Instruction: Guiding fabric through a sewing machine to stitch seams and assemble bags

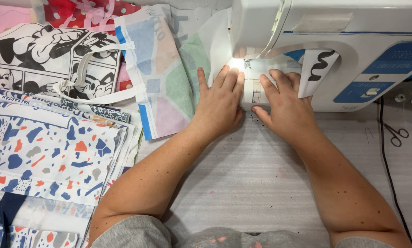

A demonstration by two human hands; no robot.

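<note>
Here a pale patchwork-print cloth lies flat under the head of a white sewing machine, lit by the lamp at the needle. Its long axis runs from near-left to far-right, the blue-edged end pointing toward the person and the other end fed in below the needle. One cloth is being sewn.

Two hands work it. The left hand lies palm down, fingers close together and pointing at the needle, pressing the cloth to the machine bed. The right hand lies just beside it, flat, fingers slightly spread, thumb tucked toward the left hand; the two are near but apart.

Left of the cloth lies one black-and-white cartoon bag with white straps. Nearer the person is a stack of speckled fabrics; their number cannot be told. On the grey table, right, lie one pair of small scissors and one black cord.
</note>
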